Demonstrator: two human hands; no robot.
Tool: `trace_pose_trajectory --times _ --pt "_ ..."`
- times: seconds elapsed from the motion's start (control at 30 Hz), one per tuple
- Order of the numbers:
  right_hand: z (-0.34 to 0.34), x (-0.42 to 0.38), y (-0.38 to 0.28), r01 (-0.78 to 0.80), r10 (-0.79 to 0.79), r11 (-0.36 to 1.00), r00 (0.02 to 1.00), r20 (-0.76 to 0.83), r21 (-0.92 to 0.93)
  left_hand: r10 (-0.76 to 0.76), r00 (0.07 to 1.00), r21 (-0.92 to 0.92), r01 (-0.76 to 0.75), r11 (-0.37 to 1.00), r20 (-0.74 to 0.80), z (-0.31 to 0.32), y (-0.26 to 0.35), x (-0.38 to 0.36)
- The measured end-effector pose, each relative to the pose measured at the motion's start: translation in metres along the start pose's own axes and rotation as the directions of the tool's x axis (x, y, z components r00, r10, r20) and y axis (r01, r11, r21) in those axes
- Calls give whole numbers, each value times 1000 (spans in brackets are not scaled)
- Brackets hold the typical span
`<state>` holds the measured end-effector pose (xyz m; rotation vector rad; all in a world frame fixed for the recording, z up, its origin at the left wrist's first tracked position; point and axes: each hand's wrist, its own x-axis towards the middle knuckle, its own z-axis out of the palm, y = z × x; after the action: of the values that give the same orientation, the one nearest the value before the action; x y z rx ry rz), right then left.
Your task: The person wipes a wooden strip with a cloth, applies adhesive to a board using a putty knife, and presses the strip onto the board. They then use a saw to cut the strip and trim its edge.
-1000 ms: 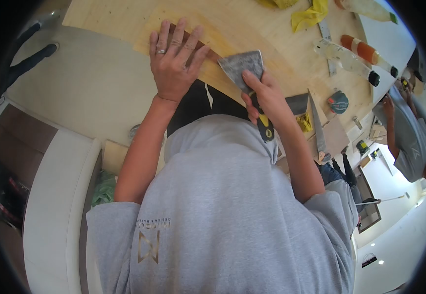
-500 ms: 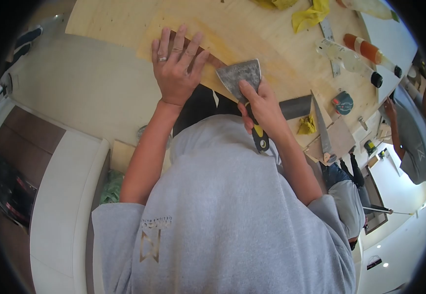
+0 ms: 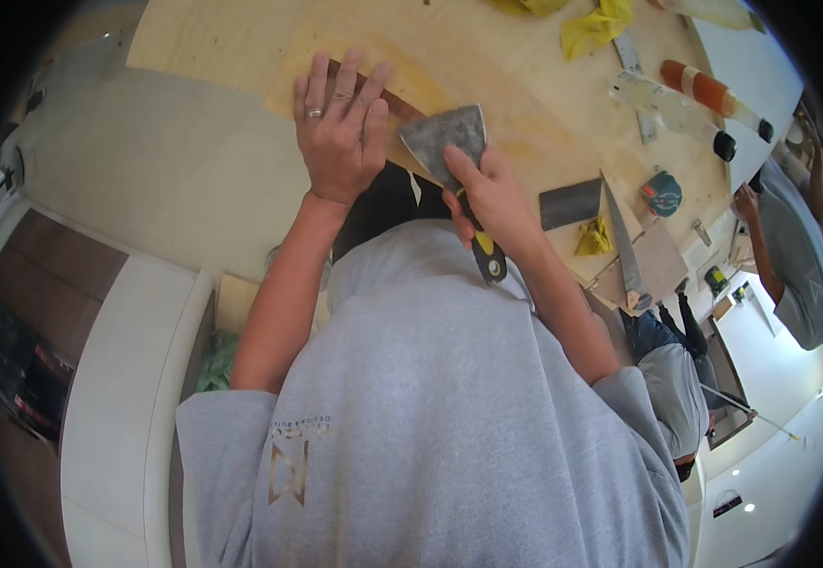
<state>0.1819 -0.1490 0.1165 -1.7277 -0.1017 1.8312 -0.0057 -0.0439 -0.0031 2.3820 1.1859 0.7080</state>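
My left hand (image 3: 340, 137) lies with its fingers spread over a thin dark brown strip (image 3: 402, 108) along the near edge of the pale wooden board (image 3: 212, 38). In my right hand (image 3: 492, 204) is a scraper (image 3: 446, 137) with a wide grey metal blade and a black and yellow handle. The blade is over the right part of the strip, near the board's edge, and hides the strip's right end. Whether the blade touches the strip I cannot tell.
Right of my hands are a dark rectangular piece (image 3: 570, 204), a handsaw (image 3: 622, 241), yellow crumpled cloths (image 3: 593, 237), a green tape measure (image 3: 661, 194), a metal ruler (image 3: 638, 90) and several bottles (image 3: 705, 93). Other people (image 3: 804, 251) are at the far right.
My right hand and the scraper have moved left along the strip, toward my left hand. The left thumb or nearest finger has drawn slightly closer to its neighbours.
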Motion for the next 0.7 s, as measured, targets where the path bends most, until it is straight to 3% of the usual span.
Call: trace_pose_trajectory --times 0.13,0.23,0.33,0.47,0.57,0.7 --pt "-6 -4 -2 30 -29 999 998 56 -19 0 999 24 -1 1000 33 -1 -2 0" --pt "10 18 -2 66 -63 989 998 27 -134 13 999 21 -14 1000 48 -3 0 -2" --pt "9 18 -3 80 -72 992 994 77 -96 12 999 3 -12 1000 41 -5 -1 4" --pt "-6 -7 3 -63 60 996 997 -44 -68 -7 999 1 7 1000 38 -3 0 0" --pt "9 20 -3 42 -35 994 997 71 -103 7 999 6 -7 1000 39 -3 -1 0" --pt "9 6 -4 16 -13 998 999 47 -58 -4 999 0 4 1000 51 -6 0 2"
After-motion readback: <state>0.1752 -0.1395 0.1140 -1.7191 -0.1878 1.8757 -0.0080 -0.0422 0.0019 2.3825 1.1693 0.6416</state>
